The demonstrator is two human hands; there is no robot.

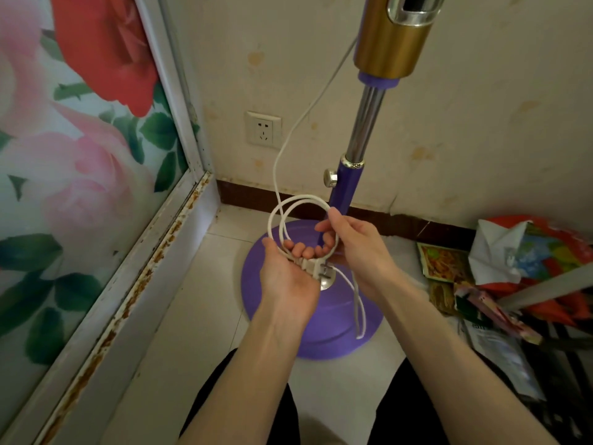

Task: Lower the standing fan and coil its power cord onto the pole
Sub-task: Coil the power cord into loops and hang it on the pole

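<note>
At frame centre, a thin white rubbery power cord point(301, 200) forms two round loops just in front of the fan's pole point(345, 187), whose glossy purple lower tube meets a ribbed chrome upper tube at a silver collar beside a round metal knob point(330, 178). The left hand point(288, 271), palm up, curls its fingers around the loops and the white plastic plug point(316, 268) with bare metal prongs. The right hand point(356, 245) pinches the loops' right side closed. Slack cord climbs toward a brushed-gold cylinder point(390, 43) at upper right; another strand trails over the smooth domed purple base point(269, 303). Pale glossy floor tiles point(199, 316) meet a stained cream wall carrying a white socket point(263, 129). A rose-printed panel in a rust-flecked frame point(80, 155) fills the left; crumpled packets point(519, 268) lie lower right.
</note>
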